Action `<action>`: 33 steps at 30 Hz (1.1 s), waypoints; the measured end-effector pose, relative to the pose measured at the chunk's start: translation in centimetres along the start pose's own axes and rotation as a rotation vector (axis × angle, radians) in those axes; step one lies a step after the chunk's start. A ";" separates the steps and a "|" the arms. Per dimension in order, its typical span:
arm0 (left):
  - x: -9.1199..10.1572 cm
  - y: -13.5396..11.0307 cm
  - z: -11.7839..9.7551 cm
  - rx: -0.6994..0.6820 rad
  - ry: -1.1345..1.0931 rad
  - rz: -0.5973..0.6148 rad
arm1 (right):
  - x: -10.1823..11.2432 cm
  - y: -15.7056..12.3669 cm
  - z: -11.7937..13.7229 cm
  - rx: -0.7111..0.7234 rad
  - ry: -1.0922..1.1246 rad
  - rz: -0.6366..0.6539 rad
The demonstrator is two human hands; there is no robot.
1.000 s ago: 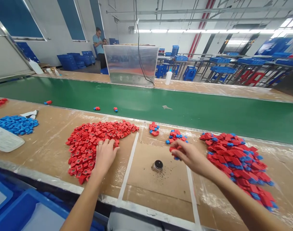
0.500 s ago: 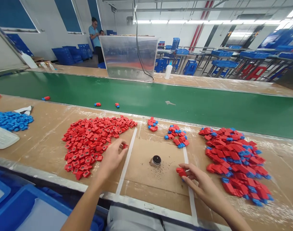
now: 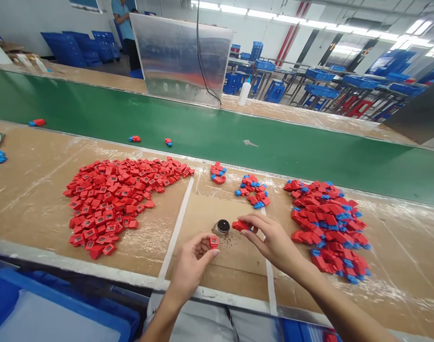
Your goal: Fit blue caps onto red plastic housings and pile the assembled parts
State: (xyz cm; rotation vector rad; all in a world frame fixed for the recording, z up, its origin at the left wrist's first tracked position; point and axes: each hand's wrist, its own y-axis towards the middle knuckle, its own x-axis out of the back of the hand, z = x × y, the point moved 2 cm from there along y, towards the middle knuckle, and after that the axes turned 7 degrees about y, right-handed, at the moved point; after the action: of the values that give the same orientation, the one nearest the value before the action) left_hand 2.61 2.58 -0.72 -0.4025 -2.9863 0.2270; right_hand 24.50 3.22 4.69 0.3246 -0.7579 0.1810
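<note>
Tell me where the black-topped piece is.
In the head view, the black-topped piece sits lower middle, on cardboard between white tape strips, left of the right hand.

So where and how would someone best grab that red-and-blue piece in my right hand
Probably pinch the red-and-blue piece by the sides of its red end, coming from your left. Your right hand grips it near the blue part, leaving that blocky red end sticking out leftward, toward the black-topped round fixture.

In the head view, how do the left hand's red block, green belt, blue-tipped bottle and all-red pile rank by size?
Green belt
All-red pile
Blue-tipped bottle
Red block in the left hand
</note>
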 end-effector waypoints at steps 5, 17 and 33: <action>-0.5 -0.5 0.5 -0.063 0.100 0.029 | -0.9 0.4 0.0 0.055 -0.025 0.020; -0.3 -0.7 0.3 -0.122 0.159 0.056 | -1.5 0.6 0.4 0.100 -0.058 0.052; -0.1 -0.4 1.3 -0.018 -0.097 0.156 | -0.6 1.4 1.4 0.120 -0.068 0.034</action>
State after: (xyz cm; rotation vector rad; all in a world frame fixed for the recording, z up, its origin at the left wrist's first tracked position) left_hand 2.43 1.97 -1.92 -0.6450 -3.0557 0.2415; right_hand 22.79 4.01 5.50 0.4336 -0.8223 0.2485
